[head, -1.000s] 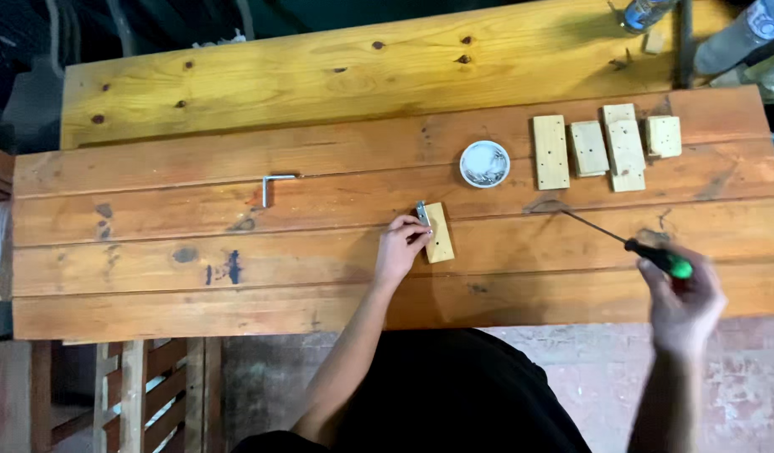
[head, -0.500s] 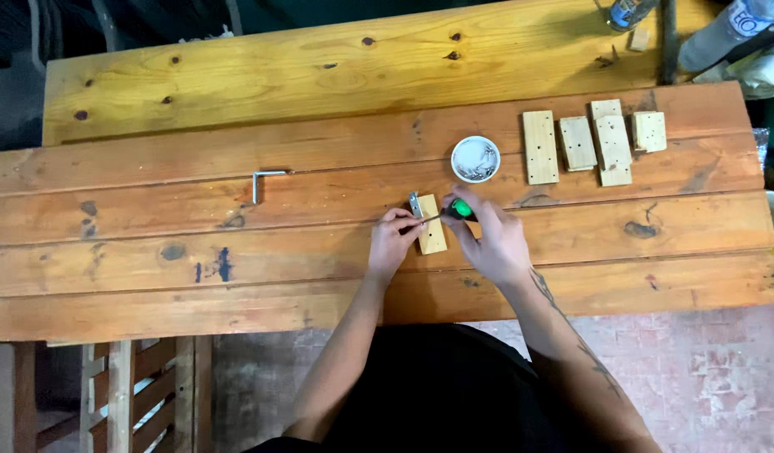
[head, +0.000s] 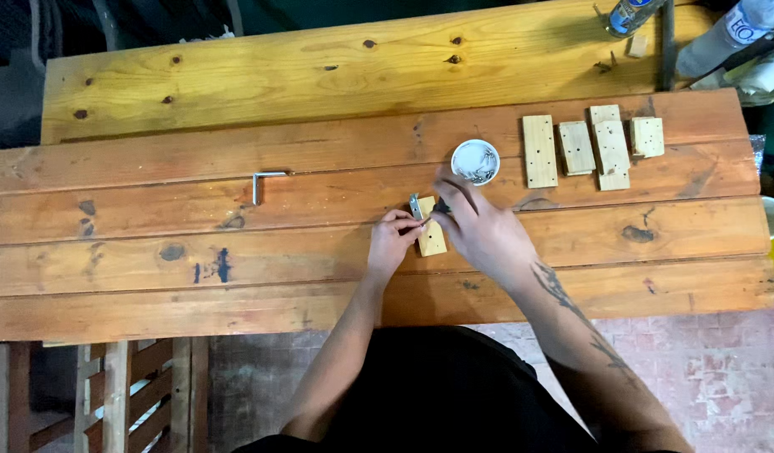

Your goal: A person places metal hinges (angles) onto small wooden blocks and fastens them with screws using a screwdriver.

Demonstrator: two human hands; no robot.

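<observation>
A: Left side first. What is seen there?

B: A wooden stool frame (head: 110, 394) is seen under the plank table (head: 152, 285). An L-shaped metal bracket (head: 261, 183) is laid flat on the boards, well apart from both hands.

A: Left hand?

B: The left hand (head: 393, 243) is placed just left of a small pale wood block (head: 431, 237). Its fingers (head: 408, 225) are curled against the block's left edge and are touching a small metal piece (head: 415, 206) set at the block's top-left corner. A pinch on that piece is suggested; a full grip cannot be confirmed.

A: The block relative to the fingers?

B: The block is lain flat on the table, between the two hands, touched on the left by the left fingertips and partly covered on the right by the right hand (head: 483, 231).

A: Right hand state?

B: It is bent over the block's upper right, fingers (head: 454, 197) clenched around something dark, thin and mostly hidden. What is gripped cannot be told.

A: Further right?

B: A small round white dish (head: 475, 161) is seen just above the right hand, not touched. Past it, four pale drilled wood pieces (head: 592, 147) are lined up side by side. Bottles (head: 731, 29) are seen at the far top right corner.
</observation>
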